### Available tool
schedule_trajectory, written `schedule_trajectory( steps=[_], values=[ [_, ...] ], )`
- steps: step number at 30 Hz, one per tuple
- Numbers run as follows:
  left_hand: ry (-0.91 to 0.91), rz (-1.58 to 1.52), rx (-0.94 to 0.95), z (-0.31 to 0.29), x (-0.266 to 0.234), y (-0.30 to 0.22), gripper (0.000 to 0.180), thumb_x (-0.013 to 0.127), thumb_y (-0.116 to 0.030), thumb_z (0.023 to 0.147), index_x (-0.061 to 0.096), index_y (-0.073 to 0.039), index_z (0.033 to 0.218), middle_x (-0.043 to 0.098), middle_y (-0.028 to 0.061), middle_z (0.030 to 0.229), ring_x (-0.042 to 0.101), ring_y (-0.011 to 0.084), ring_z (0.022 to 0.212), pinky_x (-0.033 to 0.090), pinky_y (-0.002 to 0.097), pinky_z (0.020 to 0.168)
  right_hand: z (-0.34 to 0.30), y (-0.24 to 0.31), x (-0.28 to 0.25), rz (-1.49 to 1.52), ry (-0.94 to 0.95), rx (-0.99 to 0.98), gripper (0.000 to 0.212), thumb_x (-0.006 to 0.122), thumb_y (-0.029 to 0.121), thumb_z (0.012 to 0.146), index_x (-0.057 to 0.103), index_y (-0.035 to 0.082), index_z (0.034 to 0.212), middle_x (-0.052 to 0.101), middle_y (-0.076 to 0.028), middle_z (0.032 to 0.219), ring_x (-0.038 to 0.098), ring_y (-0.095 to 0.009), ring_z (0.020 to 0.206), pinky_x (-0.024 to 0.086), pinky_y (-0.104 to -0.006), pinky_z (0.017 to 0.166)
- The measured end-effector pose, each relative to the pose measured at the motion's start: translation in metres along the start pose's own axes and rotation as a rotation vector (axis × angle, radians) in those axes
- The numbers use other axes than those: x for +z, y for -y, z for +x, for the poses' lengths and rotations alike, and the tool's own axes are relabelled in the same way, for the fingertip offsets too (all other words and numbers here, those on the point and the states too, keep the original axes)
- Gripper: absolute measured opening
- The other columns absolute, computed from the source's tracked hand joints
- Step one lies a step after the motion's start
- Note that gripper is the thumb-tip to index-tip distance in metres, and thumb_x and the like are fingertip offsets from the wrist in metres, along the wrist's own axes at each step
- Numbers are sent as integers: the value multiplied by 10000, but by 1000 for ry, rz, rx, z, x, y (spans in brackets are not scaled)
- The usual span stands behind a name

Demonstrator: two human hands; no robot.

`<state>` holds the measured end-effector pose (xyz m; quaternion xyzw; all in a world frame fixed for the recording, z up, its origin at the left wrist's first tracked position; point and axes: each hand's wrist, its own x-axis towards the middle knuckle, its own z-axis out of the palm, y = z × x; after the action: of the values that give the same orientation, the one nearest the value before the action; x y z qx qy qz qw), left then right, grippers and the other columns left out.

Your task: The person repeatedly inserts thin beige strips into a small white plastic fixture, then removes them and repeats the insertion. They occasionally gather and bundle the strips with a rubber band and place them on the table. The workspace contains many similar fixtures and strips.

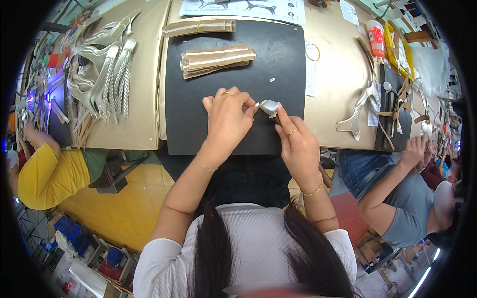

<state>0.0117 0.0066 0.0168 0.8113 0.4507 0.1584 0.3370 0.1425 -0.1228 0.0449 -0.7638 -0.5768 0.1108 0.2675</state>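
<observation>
Above the black mat [278,54], my left hand [226,116] and my right hand [300,144] come close together around a small silver piece [269,106] with a pale, ragged lower edge. Between my right thumb and fingers the piece is gripped from its right side. The fingertips of my left hand are pinched at its left edge, on a tiny whitish bit [257,105] too small to name. Farther up the mat lies a stack of brown strips [218,60], each with a pale stripe down its length. Behind it sits a second bundle of strips [199,28], tied with a band.
Silver braided straps [107,74] lie in a heap on the table's left. To the right are a silver cut strap piece [355,111], a red-and-white bottle [376,38] and a yellow tray [397,49]. Co-workers sit on both sides. A printed sheet [283,10] lies at the back.
</observation>
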Motion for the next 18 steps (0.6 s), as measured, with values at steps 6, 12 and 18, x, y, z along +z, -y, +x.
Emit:
schedule_trajectory(
  steps=[6, 12, 18],
  values=[
    [-3, 8, -24, -1, 2, -2, 67, 802, -135, 777, 759, -84, 774, 671, 21, 807, 576, 201, 822, 314, 375, 849, 1, 5, -1, -76, 30, 20, 499, 715, 86, 923, 635, 145, 1412, 694, -55, 962, 678, -265, 723, 542, -380, 635],
    [-10, 23, -36, 1, 4, -4, 61, 787, -119, 763, 737, -85, 750, 675, 18, 808, 584, 208, 842, 314, 379, 851, 0, 2, 2, -34, -27, 5, 514, 722, 62, 913, 630, 126, 1415, 698, -70, 970, 682, -264, 731, 544, -383, 632],
    [6, 39, -42, 2, 3, -5, 50, 779, -109, 762, 734, -91, 749, 675, 15, 803, 593, 219, 872, 314, 386, 854, -4, 3, 5, 61, -139, -51, 547, 725, 24, 900, 614, 112, 1429, 705, -93, 999, 694, -267, 756, 550, -373, 642]
  ],
)
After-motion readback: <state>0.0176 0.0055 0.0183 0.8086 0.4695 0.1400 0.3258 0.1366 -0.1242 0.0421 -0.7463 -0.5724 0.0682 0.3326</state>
